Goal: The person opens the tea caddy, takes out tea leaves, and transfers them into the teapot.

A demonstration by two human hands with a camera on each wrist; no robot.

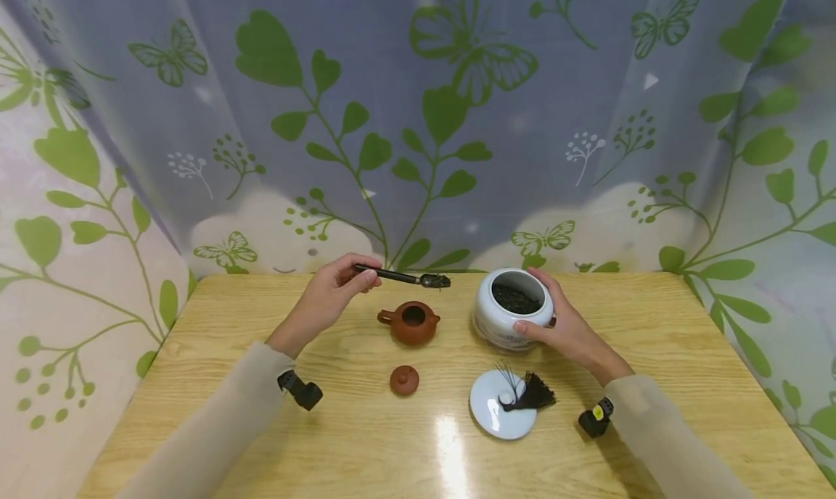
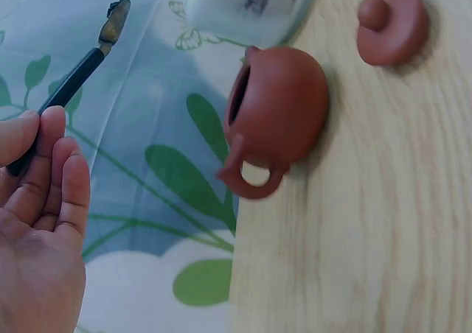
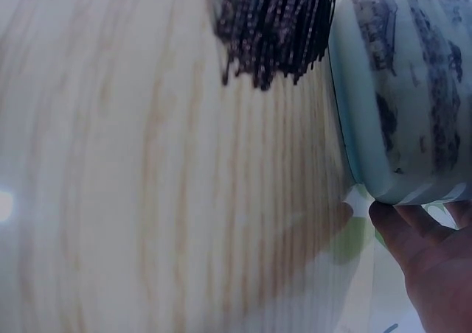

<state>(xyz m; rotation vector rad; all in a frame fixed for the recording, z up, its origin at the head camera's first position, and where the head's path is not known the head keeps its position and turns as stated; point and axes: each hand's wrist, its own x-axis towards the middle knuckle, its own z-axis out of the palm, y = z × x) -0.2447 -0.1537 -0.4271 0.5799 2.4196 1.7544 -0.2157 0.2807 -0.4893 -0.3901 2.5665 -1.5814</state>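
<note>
My left hand (image 1: 324, 299) pinches the dark handle of a tea scoop (image 1: 395, 275) between thumb and fingers. Dark tea leaves (image 1: 437, 281) lie in the scoop's bowl, held level above the far table edge, between teapot and jar in the head view. Below it stands a brown clay teapot (image 1: 418, 331), uncovered, its handle toward my left. My right hand (image 1: 571, 333) grips a white porcelain jar (image 1: 490, 318) by its right side, thumb near the rim. More dark leaves (image 1: 516, 298) show inside. Blue-grey painting marks the jar's wall (image 3: 413, 82) in the right wrist view.
The small clay teapot lid (image 1: 404, 381) lies in front of the teapot. Nearer me than the jar is its white lid (image 1: 499, 421), with a black tassel (image 1: 538, 393) across it. A patterned curtain (image 1: 366, 122) hangs behind the wooden table (image 1: 353, 426).
</note>
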